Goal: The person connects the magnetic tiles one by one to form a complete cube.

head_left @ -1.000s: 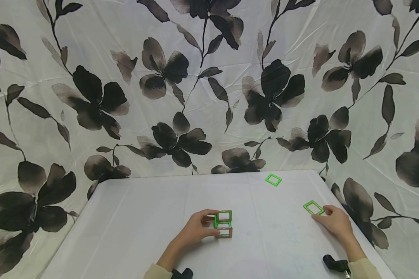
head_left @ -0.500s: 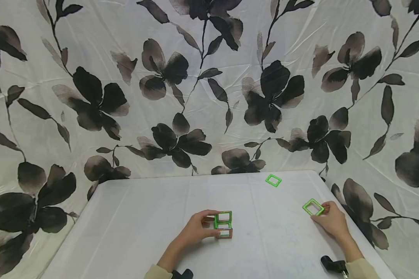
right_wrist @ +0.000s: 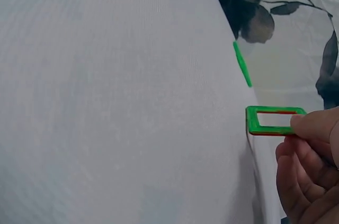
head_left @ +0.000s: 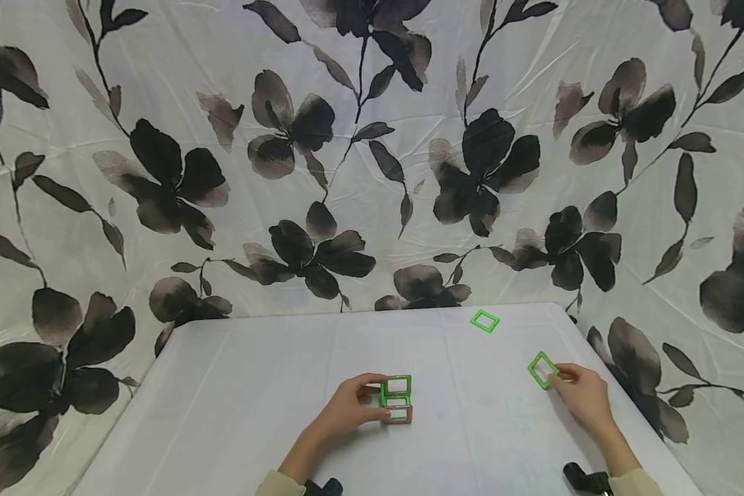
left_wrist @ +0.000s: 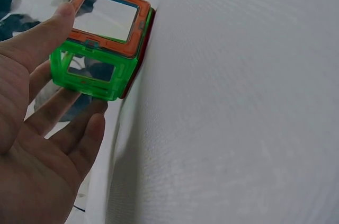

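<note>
Left of the hollow box of glossy, translucent orange, green and red plastic (head_left: 397, 395), the left grip (head_left: 346, 403) clamps it between thumb and fingers on the finely textured white surface (head_left: 440, 448). A loose green frame (head_left: 480, 326) lies flat beyond the box, to its right. Farthest right of the box, well apart, the right grip (head_left: 579, 396) pinches a thin, red-edged green tile (right_wrist: 253, 121), tilted, on its box-facing side.

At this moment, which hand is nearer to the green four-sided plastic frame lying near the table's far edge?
The right hand: it is nearer the person than the frame, to its right. The left hand is farther away, to its left.
</note>
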A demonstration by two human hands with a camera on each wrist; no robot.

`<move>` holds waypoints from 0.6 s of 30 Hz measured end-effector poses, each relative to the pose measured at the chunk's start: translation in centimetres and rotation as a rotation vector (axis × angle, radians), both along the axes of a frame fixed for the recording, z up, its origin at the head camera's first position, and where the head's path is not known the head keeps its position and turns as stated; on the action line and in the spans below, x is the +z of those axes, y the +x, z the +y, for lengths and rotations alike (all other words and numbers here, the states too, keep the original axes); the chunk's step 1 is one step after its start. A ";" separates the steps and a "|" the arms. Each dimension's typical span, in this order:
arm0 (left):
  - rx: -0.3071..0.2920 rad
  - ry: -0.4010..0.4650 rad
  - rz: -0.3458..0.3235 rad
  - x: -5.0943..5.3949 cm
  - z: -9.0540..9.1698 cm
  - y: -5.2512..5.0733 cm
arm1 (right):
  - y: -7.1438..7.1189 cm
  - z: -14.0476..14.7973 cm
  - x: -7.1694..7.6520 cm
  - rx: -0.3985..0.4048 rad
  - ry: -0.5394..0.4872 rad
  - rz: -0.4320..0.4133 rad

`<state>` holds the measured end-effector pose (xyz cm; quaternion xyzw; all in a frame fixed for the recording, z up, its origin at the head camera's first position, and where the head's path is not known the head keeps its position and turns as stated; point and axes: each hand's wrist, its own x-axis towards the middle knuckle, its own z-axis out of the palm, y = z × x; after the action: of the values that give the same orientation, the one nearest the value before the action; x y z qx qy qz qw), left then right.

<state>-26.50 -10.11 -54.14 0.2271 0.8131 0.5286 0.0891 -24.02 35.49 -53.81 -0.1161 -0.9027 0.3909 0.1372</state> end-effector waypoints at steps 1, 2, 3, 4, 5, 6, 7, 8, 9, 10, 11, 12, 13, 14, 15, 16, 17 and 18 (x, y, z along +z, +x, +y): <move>0.000 -0.001 0.000 0.0 0.0 0.0 | 0.1 -0.1 0.1 0.012 -0.018 -0.013; 0.000 -0.001 0.000 -0.1 0.0 0.0 | 0.1 -0.3 0.1 0.024 -0.033 -0.026; 0.000 -0.001 -0.002 -0.1 0.0 0.0 | 0.1 -0.4 0.2 0.035 -0.049 -0.038; 0.000 0.000 -0.002 -0.1 0.0 0.0 | 0.1 -0.6 0.3 0.044 -0.062 -0.046; -0.003 0.002 -0.004 -0.1 -0.1 0.0 | 0.1 -0.8 0.4 0.051 -0.076 -0.050; -0.003 0.004 -0.005 -0.1 -0.1 0.0 | 0.1 -1.0 0.5 0.060 -0.089 -0.052; -0.004 0.006 -0.006 -0.1 -0.1 0.0 | 0.2 -1.2 0.6 0.067 -0.102 -0.052; -0.003 0.007 -0.008 -0.1 -0.1 0.1 | 0.2 -1.4 0.7 0.075 -0.112 -0.051; -0.004 0.007 -0.005 0.0 -0.1 0.1 | 0.2 -1.7 0.8 0.081 -0.117 -0.050; -0.004 0.007 -0.001 0.0 -0.1 0.1 | 0.2 -1.9 0.9 0.088 -0.125 -0.048; -0.003 0.008 0.002 0.0 -0.1 0.1 | 0.2 -2.2 1.0 0.096 -0.132 -0.046; -0.001 0.005 0.007 0.1 -0.1 0.1 | 0.2 -2.5 1.1 0.101 -0.134 -0.046; -0.001 0.004 0.012 0.1 -0.1 0.0 | 0.2 -2.8 1.2 0.107 -0.138 -0.046; -0.001 0.002 0.017 0.1 -0.1 0.0 | 0.2 -3.2 1.3 0.111 -0.143 -0.048; -0.002 0.003 0.020 0.1 0.0 0.0 | 0.3 -3.5 1.4 0.116 -0.146 -0.050; -0.004 0.005 0.020 0.1 0.0 0.1 | 0.3 -3.9 1.5 0.123 -0.151 -0.050; -0.006 0.007 0.020 0.1 0.0 0.1 | 0.3 -4.2 1.6 0.129 -0.154 -0.051; -0.011 0.012 0.018 0.1 0.0 0.1 | 0.3 -4.6 1.6 0.133 -0.157 -0.051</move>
<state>-26.45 -10.14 -54.09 0.2370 0.8094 0.5309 0.0833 -23.72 30.88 -52.21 -0.0761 -0.8782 0.4656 0.0782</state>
